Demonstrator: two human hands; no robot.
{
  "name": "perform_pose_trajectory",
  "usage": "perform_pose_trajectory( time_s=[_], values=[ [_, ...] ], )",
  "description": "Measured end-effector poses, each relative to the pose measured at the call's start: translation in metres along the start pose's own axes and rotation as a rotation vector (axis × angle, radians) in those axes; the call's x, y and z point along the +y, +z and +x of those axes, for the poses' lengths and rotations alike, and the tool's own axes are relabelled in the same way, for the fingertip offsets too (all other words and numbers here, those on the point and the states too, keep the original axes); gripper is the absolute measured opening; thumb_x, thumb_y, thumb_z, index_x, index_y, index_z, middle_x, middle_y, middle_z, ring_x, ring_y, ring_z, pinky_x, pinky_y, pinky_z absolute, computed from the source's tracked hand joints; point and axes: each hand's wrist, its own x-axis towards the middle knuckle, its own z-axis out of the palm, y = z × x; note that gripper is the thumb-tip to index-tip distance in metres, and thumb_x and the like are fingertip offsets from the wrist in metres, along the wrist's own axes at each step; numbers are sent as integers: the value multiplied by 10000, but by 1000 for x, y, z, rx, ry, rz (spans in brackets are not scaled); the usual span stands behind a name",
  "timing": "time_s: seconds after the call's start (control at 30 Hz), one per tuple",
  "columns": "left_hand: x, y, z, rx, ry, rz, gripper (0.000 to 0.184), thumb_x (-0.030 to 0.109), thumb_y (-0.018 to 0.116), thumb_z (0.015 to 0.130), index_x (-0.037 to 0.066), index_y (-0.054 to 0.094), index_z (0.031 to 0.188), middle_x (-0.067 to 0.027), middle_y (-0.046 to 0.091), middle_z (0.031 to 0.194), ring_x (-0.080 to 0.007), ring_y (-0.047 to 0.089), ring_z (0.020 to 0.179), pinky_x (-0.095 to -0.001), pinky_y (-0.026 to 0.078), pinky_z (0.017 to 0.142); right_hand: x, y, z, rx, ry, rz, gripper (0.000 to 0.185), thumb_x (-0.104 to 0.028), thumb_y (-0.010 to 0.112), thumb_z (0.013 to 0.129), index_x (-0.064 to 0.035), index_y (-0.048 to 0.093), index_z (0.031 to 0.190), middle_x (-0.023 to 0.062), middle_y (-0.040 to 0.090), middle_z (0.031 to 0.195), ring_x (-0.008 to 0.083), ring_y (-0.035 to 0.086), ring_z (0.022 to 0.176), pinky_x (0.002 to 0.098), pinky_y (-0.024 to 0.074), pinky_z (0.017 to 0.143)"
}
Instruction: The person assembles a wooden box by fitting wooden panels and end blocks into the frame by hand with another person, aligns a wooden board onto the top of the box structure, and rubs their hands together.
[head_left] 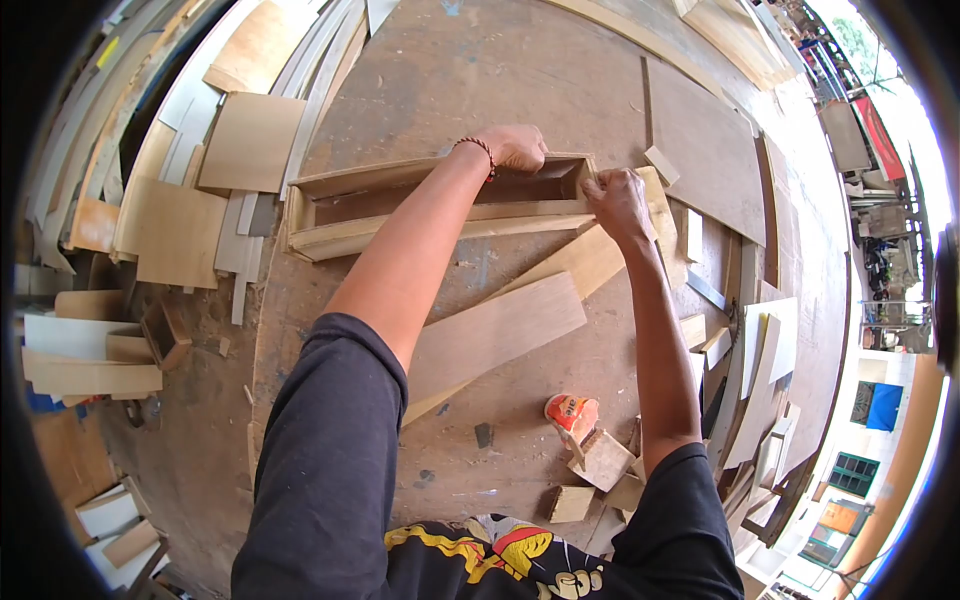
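A long, narrow wooden box (375,237), its top side open, lies across the worktable in front of me. My left hand (513,150), with a dark red braided bracelet at the wrist, is closed over the box's far wall near the right end; its fingertips are hidden. At the right end panel my right hand (620,203) is closed too, its fingers bent against the box's corner. Below the box a flat plank (500,335) rests at a slant over a longer, paler board (560,262).
An orange-and-white cup (571,412) stands among small wood blocks (602,458) near my body. Stacked panels and strips (255,140) line the left side. A large flat sheet (705,150) and more offcuts (692,235) lie to the right.
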Motion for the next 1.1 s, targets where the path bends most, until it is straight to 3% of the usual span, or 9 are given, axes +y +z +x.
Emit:
perform_pose_trajectory(
  time_s=[0.27, 0.33, 0.47, 0.53, 0.67, 0.77, 0.83, 0.97, 1.1],
  values=[
    [0, 0, 0, -6, 20, 59, 241, 69, 465, 567, 5, 628, 733, -184, 616, 750, -296, 537, 635, -372, 417, 583, 2, 3, 1, 7, 20, 7, 276, -211, 612, 729, 47, 594, 633, 261, 555, 652, 383, 582, 654, 441, 451, 645],
    [-5, 3, 4, 46, 21, -77, 197, 45, 475, 538, -20, 590, 684, -89, 507, 531, -170, 436, 517, -336, 365, 503, 0, 2, 0, 4, 31, 4, 279, -213, 613, 728, 51, 594, 638, 266, 556, 662, 386, 582, 668, 443, 450, 653],
    [-8, 5, 9, 50, -12, -78, 193, 43, 474, 535, -20, 589, 677, -101, 506, 529, -170, 437, 510, -336, 366, 499, 4, 3, 1, -1, 25, -14, 295, -224, 622, 728, 60, 595, 652, 275, 565, 692, 394, 581, 705, 445, 448, 679],
    [-6, 4, 10, 24, -71, 2, 221, 59, 465, 551, 1, 623, 694, -192, 601, 683, -274, 548, 621, -380, 413, 575, 2, 4, -1, 17, 29, -34, 301, -227, 626, 728, 62, 596, 651, 274, 568, 692, 394, 582, 707, 445, 447, 682],
    [-2, 4, 5, 41, -50, 0, 212, 50, 470, 528, -13, 602, 682, -136, 548, 564, -191, 497, 537, -339, 394, 522, 0, 5, -3, 51, 7, -68, 305, -234, 634, 729, 62, 604, 660, 265, 578, 695, 395, 584, 714, 445, 447, 689],
    [5, 3, 0, 42, -128, 57, 330, 94, 504, 563, 21, 650, 849, -178, 628, 787, -244, 588, 731, -341, 449, 651, -5, -1, -6, 27, 0, -47, 335, -277, 630, 750, 48, 609, 668, 250, 574, 663, 379, 580, 649, 435, 452, 669],
    [3, 7, -1, 206, -41, 99, 491, 185, 564, 617, 63, 598, 1091, -175, 588, 1077, -283, 553, 1003, -334, 433, 843, 0, -3, -4, -26, 70, 85, 383, -334, 612, 774, 36, 615, 678, 220, 574, 630, 342, 579, 608, 418, 457, 635],
    [6, 1, 1, 35, -116, 67, 599, 298, 607, 675, 65, 499, 1216, -159, 514, 1208, -279, 481, 1127, -327, 377, 944, 22, -7, -2, -122, 290, 466, 516, -492, 521, 831, 2, 636, 732, 137, 577, 596, 217, 560, 514, 358, 452, 517],
    [1, 4, 1, 139, -88, 27, 567, 398, 601, 735, 15, 546, 1149, -164, 555, 1153, -280, 523, 1069, -336, 401, 909, 38, -4, -19, -50, 336, 633, 528, -468, 470, 868, 39, 618, 878, 117, 614, 795, 163, 610, 644, 298, 526, 511]
  ],
)
